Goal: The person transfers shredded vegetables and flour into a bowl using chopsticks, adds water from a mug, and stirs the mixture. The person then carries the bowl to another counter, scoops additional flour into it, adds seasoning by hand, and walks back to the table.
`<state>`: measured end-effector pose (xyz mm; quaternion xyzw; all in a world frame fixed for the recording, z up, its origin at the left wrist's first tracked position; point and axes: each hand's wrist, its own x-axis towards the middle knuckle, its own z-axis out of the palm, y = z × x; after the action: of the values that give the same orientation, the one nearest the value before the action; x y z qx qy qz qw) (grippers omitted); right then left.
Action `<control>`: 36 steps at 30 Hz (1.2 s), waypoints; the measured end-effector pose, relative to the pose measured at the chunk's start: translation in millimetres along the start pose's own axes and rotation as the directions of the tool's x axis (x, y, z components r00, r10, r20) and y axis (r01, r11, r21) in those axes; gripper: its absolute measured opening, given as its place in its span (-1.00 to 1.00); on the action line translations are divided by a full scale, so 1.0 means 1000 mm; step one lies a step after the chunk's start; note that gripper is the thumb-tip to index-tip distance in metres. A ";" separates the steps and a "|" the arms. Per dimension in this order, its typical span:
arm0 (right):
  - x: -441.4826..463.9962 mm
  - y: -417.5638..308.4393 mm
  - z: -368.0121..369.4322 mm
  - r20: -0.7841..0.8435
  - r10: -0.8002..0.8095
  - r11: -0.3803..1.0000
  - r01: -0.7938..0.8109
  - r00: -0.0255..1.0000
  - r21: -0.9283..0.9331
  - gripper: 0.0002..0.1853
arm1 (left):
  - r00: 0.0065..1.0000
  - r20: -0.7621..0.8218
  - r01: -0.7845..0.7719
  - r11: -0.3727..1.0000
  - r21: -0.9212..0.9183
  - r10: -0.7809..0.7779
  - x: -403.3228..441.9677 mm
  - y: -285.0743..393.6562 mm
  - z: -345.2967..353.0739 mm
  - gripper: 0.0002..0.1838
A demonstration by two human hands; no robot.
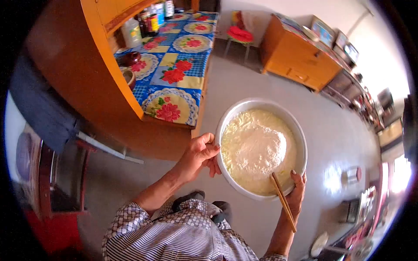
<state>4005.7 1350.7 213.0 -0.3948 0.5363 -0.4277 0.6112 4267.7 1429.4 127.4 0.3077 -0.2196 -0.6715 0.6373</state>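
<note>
A round metal basin (302, 143) is held up in front of my body, above the floor. Pale shredded pieces (231, 162) in liquid fill it, with a mound of white flour (263, 150) on top. My left hand (199, 157) is closed on the left rim, thumb on the edge. At the lower right, my right hand (297, 193) grips the rim, its fingers partly hidden under the basin. A pair of wooden chopsticks (283, 201) leans across the rim beside my right hand; whether the fingers also press on them I cannot tell.
To the left stands a wooden cabinet shelf with a flowered cloth (185, 65), bearing bottles (150, 24) and a brown pot. A stool with a red seat (240, 34) and an orange cabinet (300, 54) line the back wall. Grey floor (331, 130) surrounds the basin.
</note>
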 end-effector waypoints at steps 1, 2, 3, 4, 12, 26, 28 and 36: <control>0.012 -0.008 -0.013 0.047 -0.001 1.000 0.001 0.999 -0.003 -0.43 | 0.999 -0.039 -0.027 1.000 0.014 0.028 0.002 -0.004 0.016 -0.65; 0.019 -0.003 -0.013 0.096 -0.013 1.000 0.013 0.995 0.002 -0.43 | 0.995 -0.070 -0.062 0.997 0.036 0.065 -0.004 -0.003 0.015 -0.65; 0.025 0.001 -0.013 0.143 -0.025 1.000 0.025 0.989 0.001 -0.43 | 0.990 -0.100 -0.096 0.994 0.052 0.101 -0.010 -0.004 0.016 -0.65; 0.025 -0.001 -0.012 0.214 -0.023 0.999 0.028 0.976 -0.018 -0.43 | 0.981 -0.136 -0.131 0.989 0.073 0.140 -0.021 -0.005 0.021 -0.65; 0.067 -0.027 -0.016 0.614 -0.142 0.979 0.203 0.776 -0.030 -0.45 | 0.821 -0.250 -0.475 0.857 0.200 0.513 -0.026 -0.045 0.057 -0.77; 0.215 0.021 0.013 0.863 -0.017 0.998 -0.046 0.505 0.046 -0.40 | 0.567 -0.501 -0.450 0.755 0.477 0.654 0.008 -0.089 0.066 -0.80; 0.225 0.025 0.018 0.865 -0.013 1.000 -0.015 0.501 0.024 -0.40 | 0.539 -0.525 -0.451 0.752 0.481 0.659 0.012 -0.093 0.061 -0.80; 0.324 0.051 0.041 0.974 -0.154 0.892 0.448 0.167 0.064 -0.25 | 0.311 -0.673 -0.356 0.739 0.573 0.671 0.049 -0.096 0.068 -0.85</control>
<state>4070.3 1061.1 66.3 -0.7406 0.0017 -0.1381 0.6576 4151.7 1383.2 103.4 0.6047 -0.0701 -0.1406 0.7808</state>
